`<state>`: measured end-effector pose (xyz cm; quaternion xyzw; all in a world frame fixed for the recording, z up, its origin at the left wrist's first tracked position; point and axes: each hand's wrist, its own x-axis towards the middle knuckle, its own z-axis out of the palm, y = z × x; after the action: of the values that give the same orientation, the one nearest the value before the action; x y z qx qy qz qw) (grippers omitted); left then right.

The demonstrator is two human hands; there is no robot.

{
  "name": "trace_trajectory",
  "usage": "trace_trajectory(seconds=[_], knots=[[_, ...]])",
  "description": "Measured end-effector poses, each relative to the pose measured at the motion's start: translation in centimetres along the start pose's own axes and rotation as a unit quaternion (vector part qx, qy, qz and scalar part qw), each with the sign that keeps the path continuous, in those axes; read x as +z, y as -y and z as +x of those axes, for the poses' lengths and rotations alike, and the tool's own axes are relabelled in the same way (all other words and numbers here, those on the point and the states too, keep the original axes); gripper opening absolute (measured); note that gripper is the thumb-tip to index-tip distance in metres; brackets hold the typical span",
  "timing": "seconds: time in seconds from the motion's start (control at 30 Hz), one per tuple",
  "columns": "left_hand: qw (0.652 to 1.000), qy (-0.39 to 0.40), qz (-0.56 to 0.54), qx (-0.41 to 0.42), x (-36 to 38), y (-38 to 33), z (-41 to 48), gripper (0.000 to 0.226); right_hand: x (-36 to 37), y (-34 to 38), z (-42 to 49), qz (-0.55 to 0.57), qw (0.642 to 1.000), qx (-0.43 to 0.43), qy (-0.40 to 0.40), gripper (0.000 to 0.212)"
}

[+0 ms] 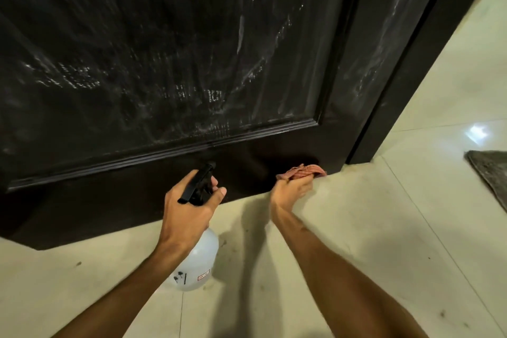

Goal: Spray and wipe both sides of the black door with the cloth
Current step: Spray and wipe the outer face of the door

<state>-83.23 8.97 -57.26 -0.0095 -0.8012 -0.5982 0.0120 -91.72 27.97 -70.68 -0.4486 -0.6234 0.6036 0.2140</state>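
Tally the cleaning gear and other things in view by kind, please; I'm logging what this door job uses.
Spray bottles: 1, the spray bottle, gripped by the left hand
Cloths: 1, the cloth, held by the right hand against the door's bottom edge
Doors: 1, the black door
Mats: 1, the grey mat on the floor
Hands: 2
Total: 6

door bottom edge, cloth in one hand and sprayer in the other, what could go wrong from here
1. The cloth sits where the door meets the floor, so it may pick up floor grit.
2. The panel shows wet streaks that could dry as marks.
3. The spray bottle nozzle points close at the door; runoff may reach the tiles.
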Motion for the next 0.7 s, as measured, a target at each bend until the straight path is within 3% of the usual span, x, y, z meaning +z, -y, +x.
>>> trace_trajectory(seconds=[0.13, 0.2, 0.27, 0.33, 0.43, 0.53, 0.63, 0.7], knots=[[1.000, 0.007, 0.006, 0.009, 0.9, 0.2, 0.1, 0.013, 1.4, -2.7, -5.2, -0.121, 0.982, -0.076, 0.124, 0.087], [1.000, 0.013, 0.017, 0.010, 1.4, 0.3, 0.2, 0.013, 0.9, -2.5, -5.4, -0.050, 0.984, -0.092, 0.142, 0.071], [1.000, 0.019, 0.016, 0.009, 1.8, 0.4, 0.4, 0.013, -1.1, -1.4, -2.8, 0.045, 0.989, -0.112, 0.087, 0.042], [0.999, 0.026, 0.019, 0.004, 2.1, 0.4, 0.5, 0.014, -3.6, 1.0, 1.8, 0.085, 0.990, -0.114, 0.002, 0.038], [0.999, 0.037, 0.018, 0.008, 2.6, 0.4, 0.9, 0.014, -7.1, 3.7, 10.5, 0.116, 0.992, -0.022, -0.054, 0.026], [0.999, 0.035, 0.027, 0.006, 3.0, 0.8, 1.0, 0.014, -7.7, 3.1, 11.4, 0.118, 0.990, 0.078, -0.003, 0.043], [0.999, 0.047, 0.015, 0.005, 4.1, 0.5, 0.5, 0.014, -6.8, 1.4, 9.8, 0.080, 0.996, 0.041, -0.006, 0.062], [0.999, 0.051, 0.007, 0.006, 4.5, 0.0, 0.6, 0.014, -6.1, 3.6, 9.7, 0.120, 0.991, 0.056, -0.028, 0.049]])
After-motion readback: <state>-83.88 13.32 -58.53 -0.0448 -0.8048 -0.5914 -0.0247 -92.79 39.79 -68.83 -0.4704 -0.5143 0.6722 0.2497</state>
